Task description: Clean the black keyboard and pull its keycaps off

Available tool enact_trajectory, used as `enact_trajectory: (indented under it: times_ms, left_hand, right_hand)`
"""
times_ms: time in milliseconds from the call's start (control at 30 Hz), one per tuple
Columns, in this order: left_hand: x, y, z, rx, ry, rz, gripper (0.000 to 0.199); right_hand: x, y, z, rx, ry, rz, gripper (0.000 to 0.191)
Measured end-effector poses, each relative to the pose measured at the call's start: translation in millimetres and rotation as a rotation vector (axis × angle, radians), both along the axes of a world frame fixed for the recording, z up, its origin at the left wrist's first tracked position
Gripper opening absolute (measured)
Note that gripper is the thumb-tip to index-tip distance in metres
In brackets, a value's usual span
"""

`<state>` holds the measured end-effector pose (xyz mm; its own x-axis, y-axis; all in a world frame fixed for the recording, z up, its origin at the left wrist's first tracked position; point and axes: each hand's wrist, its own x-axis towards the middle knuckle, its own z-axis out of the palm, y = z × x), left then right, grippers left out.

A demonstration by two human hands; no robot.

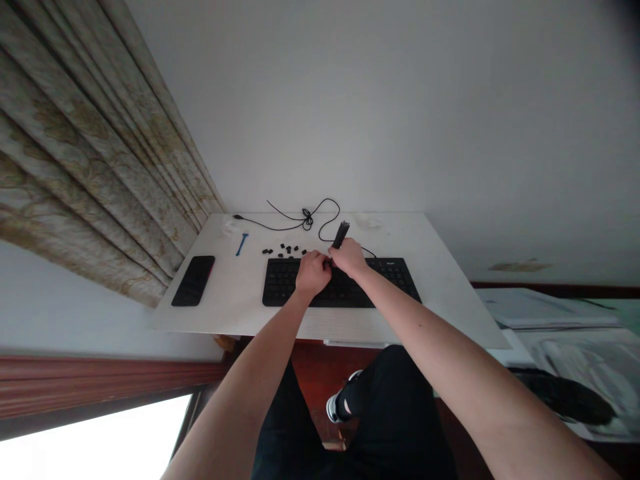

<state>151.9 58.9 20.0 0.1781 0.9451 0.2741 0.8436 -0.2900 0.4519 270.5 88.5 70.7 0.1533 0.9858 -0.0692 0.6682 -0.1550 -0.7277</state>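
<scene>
Black keycaps beside a keyboard

Black keyboard, loose keycaps just beyond

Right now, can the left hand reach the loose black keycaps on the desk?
Probably yes. The left hand sits close to the loose black keycaps, just beyond the keyboard, with nothing between them. The right hand, gripping a dark object, is on its other side.
</scene>
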Motion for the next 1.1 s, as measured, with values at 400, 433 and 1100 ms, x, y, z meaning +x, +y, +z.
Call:
enact_trajectory:
  times_ms: [400, 433, 1100]
  left_hand:
    - [-0.1, 1.1, -0.9, -0.029, -0.032, -0.002, 0.019]
    - [0.0, 1.3, -1.0, -0.033, -0.034, -0.002, 0.019]
    - [0.6, 0.6, 2.4, -0.075, 0.072, -0.007, 0.020]
  right_hand:
    - [1.5, 5.5, -12.4, -0.143, 0.450, -0.286, 0.005]
    - [3.3, 4.4, -12.9, -0.144, 0.467, -0.272, 0.005]
    - [18.1, -13.1, -3.4, 0.208, -0.088, 0.453, 0.009]
